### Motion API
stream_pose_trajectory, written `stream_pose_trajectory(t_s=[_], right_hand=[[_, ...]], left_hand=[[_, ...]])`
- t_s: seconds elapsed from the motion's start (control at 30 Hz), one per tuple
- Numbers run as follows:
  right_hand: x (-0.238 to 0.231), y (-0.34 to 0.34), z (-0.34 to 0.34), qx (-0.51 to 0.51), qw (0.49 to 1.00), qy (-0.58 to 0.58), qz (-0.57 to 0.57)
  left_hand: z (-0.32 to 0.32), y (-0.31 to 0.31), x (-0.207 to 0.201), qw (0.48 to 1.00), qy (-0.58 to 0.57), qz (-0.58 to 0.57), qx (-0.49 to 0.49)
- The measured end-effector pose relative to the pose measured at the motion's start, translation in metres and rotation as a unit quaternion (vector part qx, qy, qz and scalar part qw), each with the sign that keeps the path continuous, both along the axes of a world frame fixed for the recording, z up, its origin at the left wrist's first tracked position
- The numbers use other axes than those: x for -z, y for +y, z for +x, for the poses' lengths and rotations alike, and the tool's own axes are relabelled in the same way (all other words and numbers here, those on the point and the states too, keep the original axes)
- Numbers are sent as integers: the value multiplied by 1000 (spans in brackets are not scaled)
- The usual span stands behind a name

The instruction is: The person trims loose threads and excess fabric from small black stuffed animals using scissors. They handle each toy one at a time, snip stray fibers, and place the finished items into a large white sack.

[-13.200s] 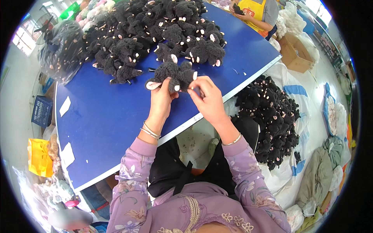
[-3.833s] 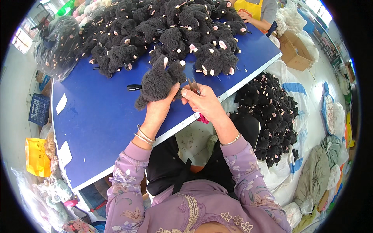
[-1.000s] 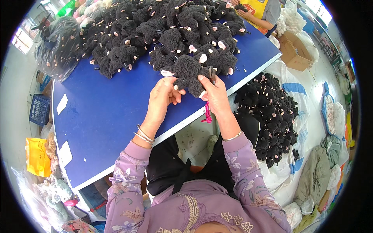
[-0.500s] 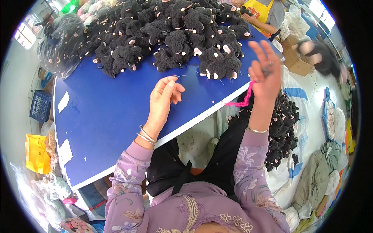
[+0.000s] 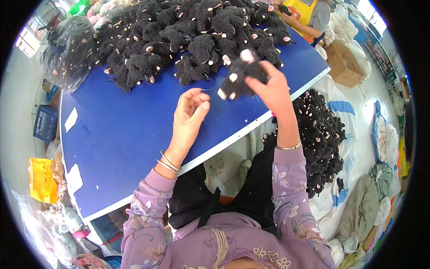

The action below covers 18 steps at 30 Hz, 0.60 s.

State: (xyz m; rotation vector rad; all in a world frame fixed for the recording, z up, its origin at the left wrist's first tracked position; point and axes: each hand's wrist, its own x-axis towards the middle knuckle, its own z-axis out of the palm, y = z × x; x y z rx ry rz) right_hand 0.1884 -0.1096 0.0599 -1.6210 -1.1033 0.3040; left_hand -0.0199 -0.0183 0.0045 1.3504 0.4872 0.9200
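Note:
My right hand [image 5: 274, 85] grips a black fleecy plush toy [image 5: 244, 74] with pale pink ears and paws, lifted over the blue table [image 5: 148, 130] and blurred by motion. A scrap of pink cord [image 5: 273, 114] shows beside that wrist. To the left, my left hand [image 5: 191, 110] is raised above the tabletop, its fingers curled. Thumb apart, its index fingertip and bent fingers pinch a thin pale strand [image 5: 207, 89]; whether it is needle or thread I cannot tell. Behind both hands lies a big heap of similar black plush toys [image 5: 201, 47].
More black toys form a pile [image 5: 320, 143] on white sacking below the table's right edge. A clear plastic bag [image 5: 69, 54] stands at the far left, a cardboard box [image 5: 342, 65] at the right. Across the table is a co-worker in a yellow apron [image 5: 298, 13].
My right hand has come left and down from its open raised pose and taken a plush toy from the table. The toy in mid-air at the right has gone from view.

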Motion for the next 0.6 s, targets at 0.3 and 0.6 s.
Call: stream_pose_trajectory(t_s=[0.3,0.6], right_hand=[[7,8,-56,-231,958,149,87],[12,2,-14,-219,937,273,-1]], left_hand=[[-4,0,-2,987,137,28,81],[-10,3,-3,986,129,51,94]])
